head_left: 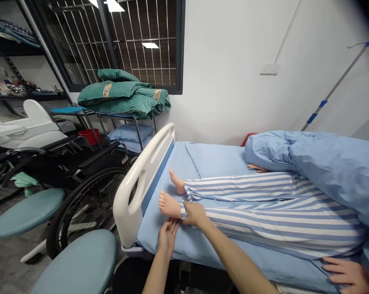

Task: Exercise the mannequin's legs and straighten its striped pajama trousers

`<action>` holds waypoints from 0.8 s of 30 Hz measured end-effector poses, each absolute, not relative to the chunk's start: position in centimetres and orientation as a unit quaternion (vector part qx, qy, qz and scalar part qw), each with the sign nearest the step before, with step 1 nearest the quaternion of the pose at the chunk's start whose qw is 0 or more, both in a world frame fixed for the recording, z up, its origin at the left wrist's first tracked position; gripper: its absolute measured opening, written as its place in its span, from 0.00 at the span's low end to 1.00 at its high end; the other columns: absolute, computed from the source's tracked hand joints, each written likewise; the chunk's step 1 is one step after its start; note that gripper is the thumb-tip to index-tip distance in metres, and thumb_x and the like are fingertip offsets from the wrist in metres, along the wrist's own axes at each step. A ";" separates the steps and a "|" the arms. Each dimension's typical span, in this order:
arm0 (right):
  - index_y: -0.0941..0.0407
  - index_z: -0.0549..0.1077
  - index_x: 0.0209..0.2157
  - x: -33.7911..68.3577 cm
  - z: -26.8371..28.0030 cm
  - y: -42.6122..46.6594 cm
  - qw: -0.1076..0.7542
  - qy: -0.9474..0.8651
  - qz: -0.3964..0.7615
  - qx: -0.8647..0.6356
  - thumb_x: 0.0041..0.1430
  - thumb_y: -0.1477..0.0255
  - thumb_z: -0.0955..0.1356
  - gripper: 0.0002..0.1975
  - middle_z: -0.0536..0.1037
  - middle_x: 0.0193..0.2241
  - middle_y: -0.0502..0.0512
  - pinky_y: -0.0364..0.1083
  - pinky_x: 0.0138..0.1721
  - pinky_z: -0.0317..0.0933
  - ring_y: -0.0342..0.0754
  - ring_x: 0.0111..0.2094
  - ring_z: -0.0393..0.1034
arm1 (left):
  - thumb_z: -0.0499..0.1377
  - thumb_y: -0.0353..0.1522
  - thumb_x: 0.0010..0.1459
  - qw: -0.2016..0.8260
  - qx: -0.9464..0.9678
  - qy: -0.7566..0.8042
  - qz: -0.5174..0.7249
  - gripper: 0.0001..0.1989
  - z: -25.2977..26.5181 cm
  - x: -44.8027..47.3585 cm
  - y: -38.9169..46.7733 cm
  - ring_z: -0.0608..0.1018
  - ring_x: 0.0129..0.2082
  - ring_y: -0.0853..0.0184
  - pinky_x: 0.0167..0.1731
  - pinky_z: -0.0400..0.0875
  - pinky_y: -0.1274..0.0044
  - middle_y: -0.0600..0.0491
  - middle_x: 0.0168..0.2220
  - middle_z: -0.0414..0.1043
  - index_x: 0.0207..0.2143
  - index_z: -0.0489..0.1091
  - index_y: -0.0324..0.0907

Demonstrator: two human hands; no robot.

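Observation:
A manikin-like figure in blue-and-white striped trousers (251, 216) lies on the bed with its legs stretched toward the footboard. My right hand (194, 214) is closed around the near ankle, over the trouser cuff. Just below the near foot (169, 205), my left hand (167, 236) has its palm turned up and its fingers stretched out, with the tips at the heel's underside. How far they reach beneath it is hidden. The far foot (177, 182) rests on the sheet, toes up, untouched by either hand.
A white footboard (132, 181) closes the bed's left end. Beyond it stand a wheelchair (89, 192) and round stools (77, 261). A bunched blue quilt (319, 163) covers the figure's upper body. Green folded bedding (126, 96) is piled under the window.

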State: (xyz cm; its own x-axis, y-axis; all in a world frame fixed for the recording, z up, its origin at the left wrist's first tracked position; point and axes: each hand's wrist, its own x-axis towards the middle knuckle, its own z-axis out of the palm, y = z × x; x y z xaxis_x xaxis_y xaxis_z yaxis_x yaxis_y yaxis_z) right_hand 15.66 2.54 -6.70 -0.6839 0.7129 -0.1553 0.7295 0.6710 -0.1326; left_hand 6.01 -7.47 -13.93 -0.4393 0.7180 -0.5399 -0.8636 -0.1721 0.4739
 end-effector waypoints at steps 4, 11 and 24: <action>0.55 0.64 0.42 16.5 -4.1 2.4 0.020 0.921 -0.101 0.376 0.36 0.59 0.69 0.29 0.74 0.36 0.59 0.48 0.33 0.58 0.57 0.38 0.69 | 0.50 0.23 0.44 0.535 -0.101 0.338 0.768 0.07 -11.7 6.3 -7.1 0.75 0.35 0.66 0.45 0.68 0.70 0.49 0.27 0.70 0.22 0.66 0.39; 0.54 0.64 0.43 18.2 6.0 5.0 -0.065 0.925 -0.076 0.366 0.39 0.58 0.67 0.28 0.75 0.35 0.56 0.45 0.30 0.59 0.54 0.35 0.70 | 0.51 0.28 0.44 0.532 0.052 0.226 0.814 0.13 -0.9 7.9 -5.5 0.70 0.47 0.63 0.51 0.62 0.69 0.47 0.37 0.71 0.33 0.71 0.38; 0.72 0.68 0.42 32.2 28.8 9.5 -0.273 0.883 -0.187 0.334 0.50 0.63 0.63 0.26 0.71 0.43 0.63 0.46 0.38 0.62 0.50 0.41 0.68 | 0.48 0.27 0.46 0.516 0.371 0.115 0.763 0.21 22.9 18.8 -1.0 0.61 0.55 0.62 0.52 0.58 0.69 0.53 0.50 0.63 0.45 0.65 0.41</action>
